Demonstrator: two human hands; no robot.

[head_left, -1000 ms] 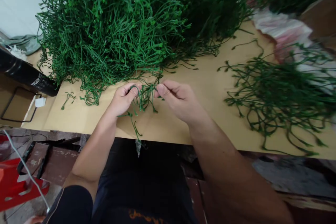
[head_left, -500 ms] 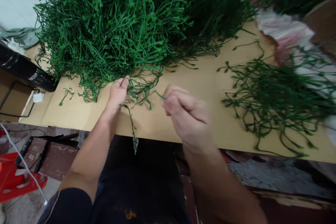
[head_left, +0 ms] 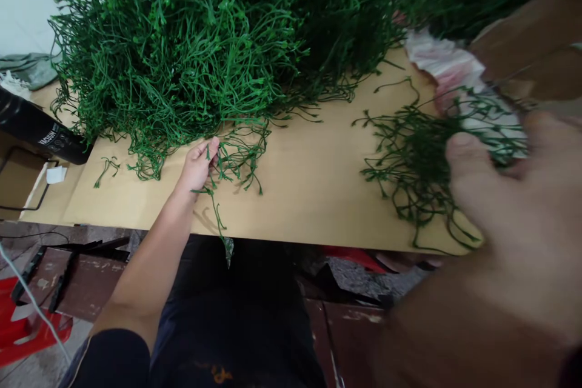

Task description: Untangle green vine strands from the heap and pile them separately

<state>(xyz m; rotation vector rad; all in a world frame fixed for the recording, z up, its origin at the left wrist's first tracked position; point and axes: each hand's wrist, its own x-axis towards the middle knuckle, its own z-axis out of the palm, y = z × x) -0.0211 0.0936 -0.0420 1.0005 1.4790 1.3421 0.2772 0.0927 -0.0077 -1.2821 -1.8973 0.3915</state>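
Thin green plastic-looking stem clump (head_left: 237,156), lying on flat tan board (head_left: 309,206) | my left hand (head_left: 196,165) pinching its edge, likely steadying it | I'm holding my right hand (head_left: 522,206) spread by darker stem pile (head_left: 421,148), apparently kept separate

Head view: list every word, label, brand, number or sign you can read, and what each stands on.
"VACUUM": black bottle.
Smaller print beside it: too small to read.
Orange lettering on the dark shirt: too blurred to read.
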